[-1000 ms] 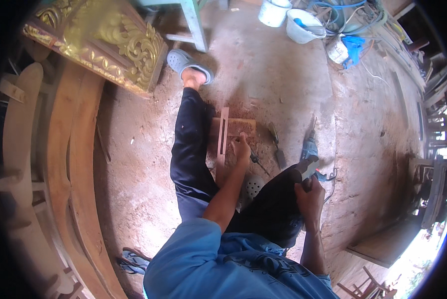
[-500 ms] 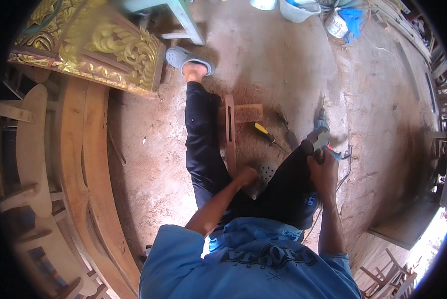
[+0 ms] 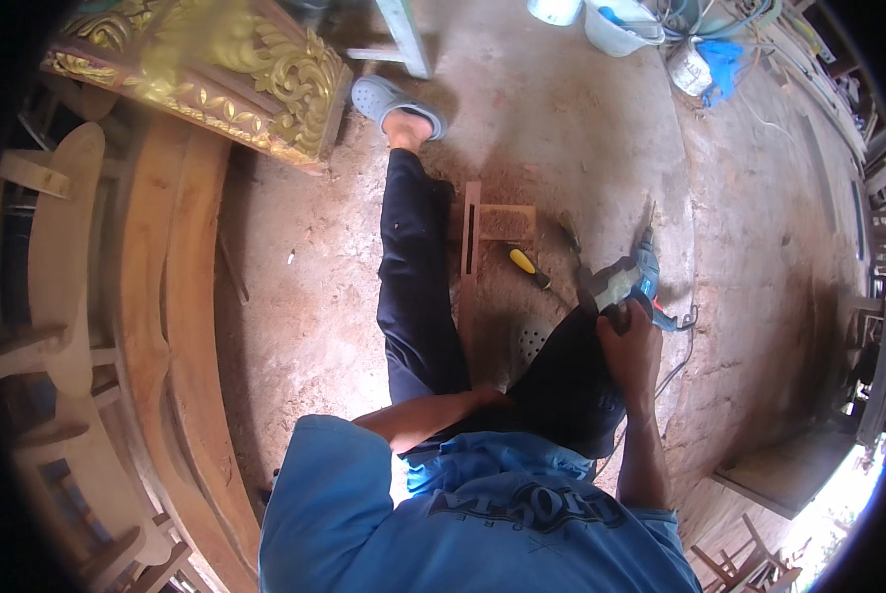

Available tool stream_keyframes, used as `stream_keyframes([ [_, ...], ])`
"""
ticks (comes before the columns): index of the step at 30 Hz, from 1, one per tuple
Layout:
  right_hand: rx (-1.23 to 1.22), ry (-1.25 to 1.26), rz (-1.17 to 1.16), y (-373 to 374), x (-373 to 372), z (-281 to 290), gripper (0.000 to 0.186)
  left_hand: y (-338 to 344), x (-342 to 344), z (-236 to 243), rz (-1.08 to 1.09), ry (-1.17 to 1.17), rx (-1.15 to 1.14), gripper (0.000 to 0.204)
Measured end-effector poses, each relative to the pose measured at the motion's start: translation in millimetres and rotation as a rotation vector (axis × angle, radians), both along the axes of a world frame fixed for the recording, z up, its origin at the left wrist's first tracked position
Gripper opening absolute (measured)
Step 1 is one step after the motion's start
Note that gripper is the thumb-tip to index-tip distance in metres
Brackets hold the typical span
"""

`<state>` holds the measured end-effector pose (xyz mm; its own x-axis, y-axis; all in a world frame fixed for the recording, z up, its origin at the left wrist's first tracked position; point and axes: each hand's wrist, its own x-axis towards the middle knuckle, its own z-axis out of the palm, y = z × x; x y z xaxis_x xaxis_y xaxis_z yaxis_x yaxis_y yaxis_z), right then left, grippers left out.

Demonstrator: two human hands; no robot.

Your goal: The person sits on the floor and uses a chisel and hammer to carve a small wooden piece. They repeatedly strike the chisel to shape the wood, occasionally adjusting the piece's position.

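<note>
My right hand (image 3: 629,326) is closed around a dark tool with a pale grey metal part (image 3: 616,289); its exact kind is hard to make out. Just beyond it a blue corded drill (image 3: 647,265) lies on the floor, bit pointing away. My left hand (image 3: 485,397) is drawn back at my lap, its fingers hidden against the dark trousers. Between my legs lies a long wooden piece with a narrow slot (image 3: 472,229), across a short wooden block (image 3: 508,222). A yellow-and-black-handled hand tool (image 3: 528,265) rests to the right of it.
A gold-painted carved panel (image 3: 295,94) stands at the far left, beside a pale stool leg (image 3: 405,40). Thick wooden planks (image 3: 196,326) and unfinished chair parts (image 3: 62,257) line the left. Buckets (image 3: 621,28) stand at the back. The drill's cable (image 3: 675,374) runs along my right side.
My left hand has pulled back from the slotted wood toward my lap. My right hand has shifted the dark tool leftward, away from the drill. The view has also turned slightly.
</note>
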<state>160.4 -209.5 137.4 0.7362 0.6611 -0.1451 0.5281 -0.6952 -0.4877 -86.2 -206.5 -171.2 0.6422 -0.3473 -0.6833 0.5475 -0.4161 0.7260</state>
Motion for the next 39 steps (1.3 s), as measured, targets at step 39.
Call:
stream_keyframes([
  [39,-0.113,0.321,-0.176,13.2,16.2,-15.6,0.044,-34.5,17.4,10.0,0.048,-0.069,-0.092,0.029],
])
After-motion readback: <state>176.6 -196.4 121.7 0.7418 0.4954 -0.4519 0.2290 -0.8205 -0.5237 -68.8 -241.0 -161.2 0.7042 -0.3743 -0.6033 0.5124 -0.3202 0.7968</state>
